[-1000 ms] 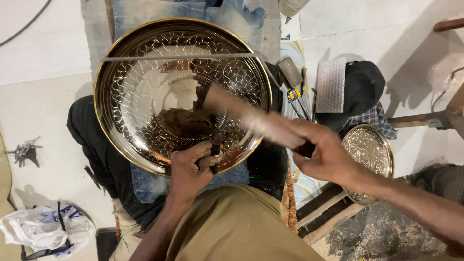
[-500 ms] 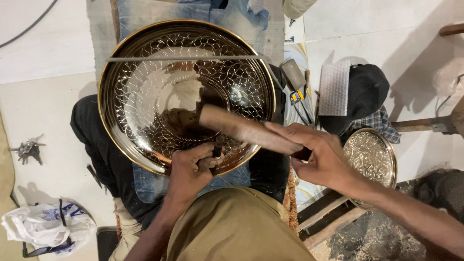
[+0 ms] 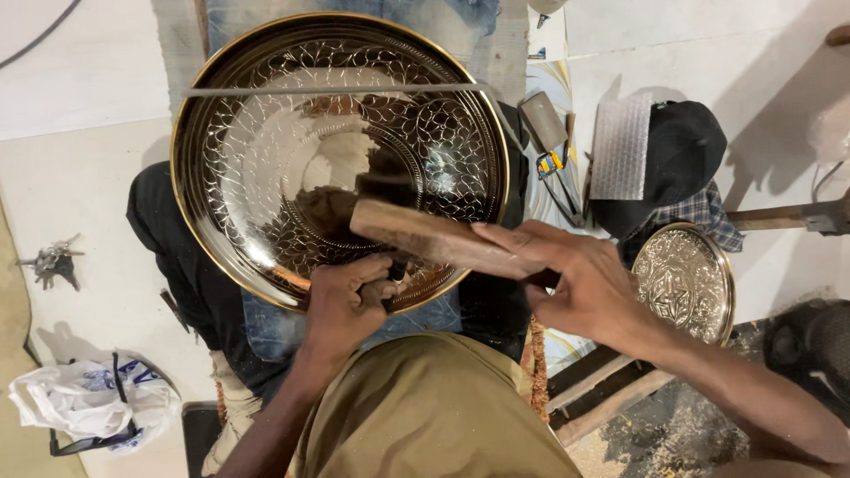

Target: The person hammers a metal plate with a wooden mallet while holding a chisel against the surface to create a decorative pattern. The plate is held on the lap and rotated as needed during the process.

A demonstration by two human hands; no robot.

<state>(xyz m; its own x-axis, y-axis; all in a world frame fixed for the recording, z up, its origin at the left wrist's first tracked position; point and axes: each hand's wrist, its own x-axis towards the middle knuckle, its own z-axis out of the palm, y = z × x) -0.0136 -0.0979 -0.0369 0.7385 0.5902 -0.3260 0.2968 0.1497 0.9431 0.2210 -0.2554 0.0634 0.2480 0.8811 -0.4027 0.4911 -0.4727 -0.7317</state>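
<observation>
Engraved brass tray [image 3: 266,133], large and round, rests on the person's lap. Right hand [image 3: 575,283], at the tray's near rim, grips a wooden mallet [image 3: 434,241] lying over it. Left hand [image 3: 345,305] closes around a small chisel [image 3: 398,267] touching the tray's near rim.

You have open pale floor [image 3: 80,186] at left; the small engraved round metal plate [image 3: 683,281] and black cap [image 3: 682,150] crowd the right.
</observation>
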